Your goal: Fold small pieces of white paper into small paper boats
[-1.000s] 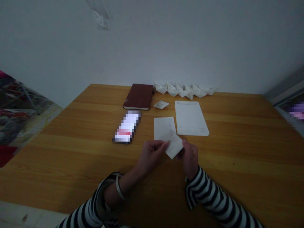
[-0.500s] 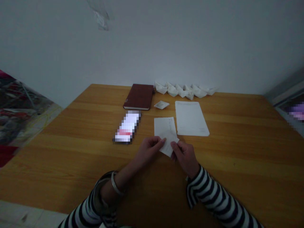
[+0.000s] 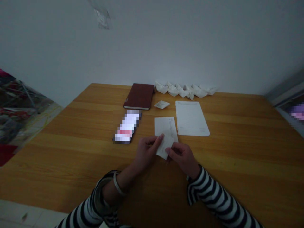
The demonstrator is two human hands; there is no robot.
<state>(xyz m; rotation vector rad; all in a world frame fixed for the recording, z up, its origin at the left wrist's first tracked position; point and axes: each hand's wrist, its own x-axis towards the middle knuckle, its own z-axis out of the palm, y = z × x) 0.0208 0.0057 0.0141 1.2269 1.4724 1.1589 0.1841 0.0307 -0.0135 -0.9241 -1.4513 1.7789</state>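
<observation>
White folded paper (image 3: 163, 147) is pinched betw. both hands, low over the wooden table (image 3: 71, 142), near its front-middle. Left hand (image 3: 147, 152) clamps the paper's left edge, forefinger stretched up along it. Right hand (image 3: 182, 156) nips the lower right corner w/ its fingertips. It's held from two sides prob. so the thin layers stay flat and lined up; a one-sided hold would let them flop. The paper pokes up and fwd out of the grip, most of it showing betw. the two hands. Whether its bottom edge touches the table is hard to tell in this dim view.

Just behind it, flat on the table, lies a small lined sheet (image 3: 165, 126), w/ a bigger sheet (image 3: 192, 117) to its right. Phone (image 3: 126, 126) lies left of the small sheet, dark red notebook (image 3: 139, 96) behind the phone. A row of folded paper shapes (image 3: 184, 89) sits along the far edge by the wall, well apart from the hands, and one lone folded shape (image 3: 161, 104) lies nearer. All of it is ahead of the hands, not under them.
</observation>
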